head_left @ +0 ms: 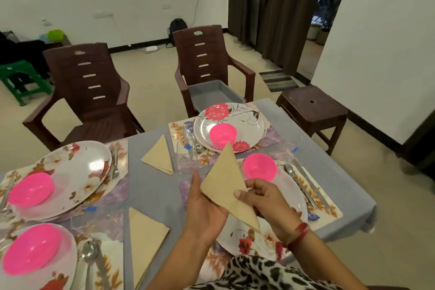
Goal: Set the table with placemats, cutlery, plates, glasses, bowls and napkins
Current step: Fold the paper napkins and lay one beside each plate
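Both my hands hold a beige napkin [226, 181] folded into a triangle, above the near right place setting. My left hand [202, 207] cups it from below and my right hand [263, 198] pinches its lower edge. Under it lies a floral plate [289, 198] with a pink bowl [260, 167] on a placemat [329, 212]; a spoon and knife [303, 183] lie to its right. Two more folded napkins lie on the grey tablecloth: one [159, 155] beside the far plate [249, 120], one [146, 240] near the front.
Two more plates with pink bowls [30, 188] sit on placemats at the left, with cutlery beside them. Two brown chairs [94, 92] stand behind the table, one holding a grey tub [211, 92]. A brown stool [313, 108] stands at the right.
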A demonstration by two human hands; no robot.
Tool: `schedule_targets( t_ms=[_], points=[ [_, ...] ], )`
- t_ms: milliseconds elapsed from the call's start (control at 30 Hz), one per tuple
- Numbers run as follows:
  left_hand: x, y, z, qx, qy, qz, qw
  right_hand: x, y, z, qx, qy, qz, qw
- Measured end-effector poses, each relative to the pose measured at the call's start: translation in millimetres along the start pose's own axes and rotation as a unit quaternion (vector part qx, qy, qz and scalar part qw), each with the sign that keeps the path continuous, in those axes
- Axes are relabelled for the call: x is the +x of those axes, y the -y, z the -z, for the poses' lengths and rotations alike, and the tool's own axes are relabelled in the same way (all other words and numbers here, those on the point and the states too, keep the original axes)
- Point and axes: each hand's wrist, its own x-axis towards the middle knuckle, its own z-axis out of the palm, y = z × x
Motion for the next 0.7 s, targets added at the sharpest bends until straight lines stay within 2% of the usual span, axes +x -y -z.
schedule_targets(
  t_ms=[100, 233, 367, 433, 500, 600, 700],
  points=[
    [3, -5, 2, 0.062, 0.004, -0.020, 0.998, 1, 4, -2, -0.017, -0.015, 0.009, 1.000],
    [7, -3, 10, 0.080, 0.045, 0.017, 0.996, -6, 6, 1, 0.042, 0.035, -0.001, 0.999],
    [5, 9, 8, 0.067, 0.095, 0.052, 0.992, -11, 1, 7, 0.096, -0.038, 0.039, 0.994],
    [11, 14, 5, 0.055, 0.106, 0.045, 0.992, -13, 3, 18, 0.136, -0.038, 0.056, 0.988],
    [23, 18, 5, 0.021, 0.094, 0.049, 0.994, -16, 11, 34, 0.168, -0.033, 0.058, 0.983],
    [36, 24, 4, 0.030, 0.059, 0.060, 0.996, -15, 24, 63, 0.202, -0.029, 0.053, 0.977],
    [49, 23, -1, 0.010, 0.062, 0.058, 0.996, -5, 38, 98, 0.217, -0.075, 0.047, 0.972]
  ],
)
